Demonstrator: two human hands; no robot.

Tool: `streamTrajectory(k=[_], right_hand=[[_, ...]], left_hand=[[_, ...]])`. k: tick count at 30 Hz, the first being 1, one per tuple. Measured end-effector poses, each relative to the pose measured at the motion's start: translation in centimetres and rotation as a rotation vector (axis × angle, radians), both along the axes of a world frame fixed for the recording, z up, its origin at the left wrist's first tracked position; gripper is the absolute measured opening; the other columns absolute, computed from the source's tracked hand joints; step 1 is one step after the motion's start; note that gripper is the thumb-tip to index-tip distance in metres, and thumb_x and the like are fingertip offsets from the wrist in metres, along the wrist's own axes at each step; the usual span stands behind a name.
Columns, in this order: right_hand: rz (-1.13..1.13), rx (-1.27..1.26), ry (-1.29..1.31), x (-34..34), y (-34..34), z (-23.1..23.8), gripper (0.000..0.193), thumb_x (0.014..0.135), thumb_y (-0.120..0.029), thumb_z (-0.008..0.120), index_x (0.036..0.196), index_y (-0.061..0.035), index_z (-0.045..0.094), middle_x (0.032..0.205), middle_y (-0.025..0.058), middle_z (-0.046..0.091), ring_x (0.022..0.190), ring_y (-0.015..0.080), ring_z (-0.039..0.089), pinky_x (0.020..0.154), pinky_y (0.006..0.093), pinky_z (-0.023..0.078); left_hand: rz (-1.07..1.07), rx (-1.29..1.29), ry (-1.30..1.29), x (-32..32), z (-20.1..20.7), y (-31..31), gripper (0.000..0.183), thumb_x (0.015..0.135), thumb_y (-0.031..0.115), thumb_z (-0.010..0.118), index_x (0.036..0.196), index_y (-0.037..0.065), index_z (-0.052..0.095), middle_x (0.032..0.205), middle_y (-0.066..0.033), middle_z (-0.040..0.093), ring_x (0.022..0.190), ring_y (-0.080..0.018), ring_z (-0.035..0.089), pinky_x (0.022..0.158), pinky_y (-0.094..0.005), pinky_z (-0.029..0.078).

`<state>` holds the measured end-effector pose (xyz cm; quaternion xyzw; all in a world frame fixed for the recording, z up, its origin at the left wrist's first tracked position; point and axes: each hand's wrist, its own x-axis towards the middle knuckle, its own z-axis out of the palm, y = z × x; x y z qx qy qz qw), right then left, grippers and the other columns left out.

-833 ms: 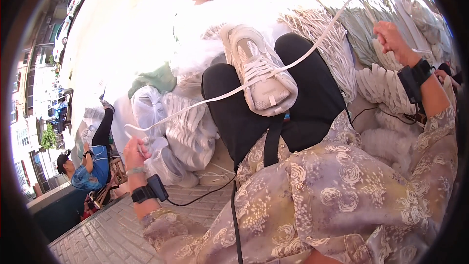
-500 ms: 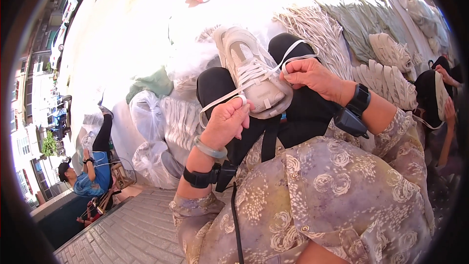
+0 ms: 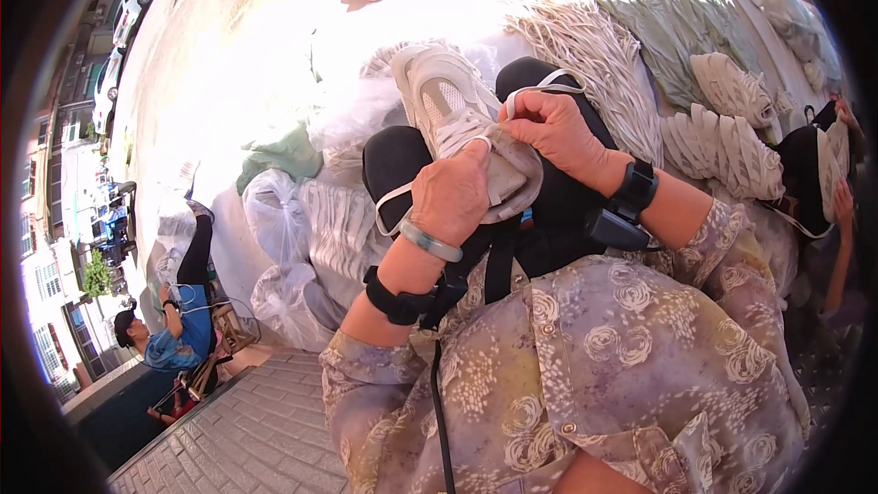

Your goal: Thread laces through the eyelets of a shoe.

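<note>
Between my knees rests a pale beige-white sneaker (image 3: 444,91), its toe toward me and its laces partly threaded. My left hand (image 3: 453,190) is closed over the toe side, pinching a white shoelace (image 3: 391,209) whose loop hangs over my left knee. On the other side of the lacing, my right hand (image 3: 553,135) pinches the lace too, and a loop of it arches above my right knee. Both sets of fingertips are close together over the shoe's front. The lowest eyelets are partly hidden behind my fingers.
A bundle of loose white laces (image 3: 590,64) lies beyond my right knee. Several stacked shoes (image 3: 722,151) stand to the right, near another person's hand (image 3: 842,201) holding a shoe. Clear plastic bags (image 3: 274,215) sit at left. A person in blue (image 3: 178,338) sits farther left.
My hands have come closer together over the shoe's front. The lace, stretched out to both sides before, is drawn in, and my left hand has moved up and right onto the shoe.
</note>
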<state>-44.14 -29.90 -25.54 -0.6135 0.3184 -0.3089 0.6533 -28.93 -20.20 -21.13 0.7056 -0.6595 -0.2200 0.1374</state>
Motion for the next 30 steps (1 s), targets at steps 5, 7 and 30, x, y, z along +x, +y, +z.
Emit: streamTrajectory(k=[5, 7, 30], right_hand=[[-0.03, -0.118, 0.021, 0.0, 0.0, -0.4, 0.002, 0.075, 0.001, 0.06, 0.076, 0.0015, 0.058, 0.07, 0.0015, 0.055, 0.065, 0.0043, 0.047, 0.059, 0.0211, 0.041], [0.032, -0.097, 0.033, 0.0, 0.2, -0.4, 0.005, 0.074, -0.001, 0.061, 0.076, 0.0011, 0.057, 0.067, 0.0017, 0.054, 0.063, 0.0057, 0.047, 0.058, 0.0221, 0.041], [0.453, -1.344, 0.369, 2.8, 1.6, 2.8, 0.019, 0.069, -0.009, 0.06, 0.088, -0.0119, 0.06, 0.073, 0.0015, 0.05, 0.075, 0.0186, 0.052, 0.081, 0.0389, 0.033]], left_hand=[[-0.013, 0.03, -0.041, -0.3, -0.2, 0.0, 0.018, 0.083, 0.013, 0.05, 0.1, 0.011, 0.055, 0.071, -0.0219, 0.057, 0.07, -0.0423, 0.056, 0.06, -0.0477, 0.045], [-0.027, 0.007, -0.049, -0.1, -0.2, 0.2, 0.017, 0.084, 0.014, 0.05, 0.099, 0.009, 0.055, 0.068, -0.0197, 0.058, 0.067, -0.0381, 0.059, 0.059, -0.045, 0.045], [0.683, -0.324, 0.954, 3.6, -3.4, 5.0, 0.017, 0.094, 0.019, 0.048, 0.081, 0.009, 0.046, 0.058, 0.0042, 0.044, 0.048, -0.0024, 0.037, 0.042, -0.0177, 0.031]])
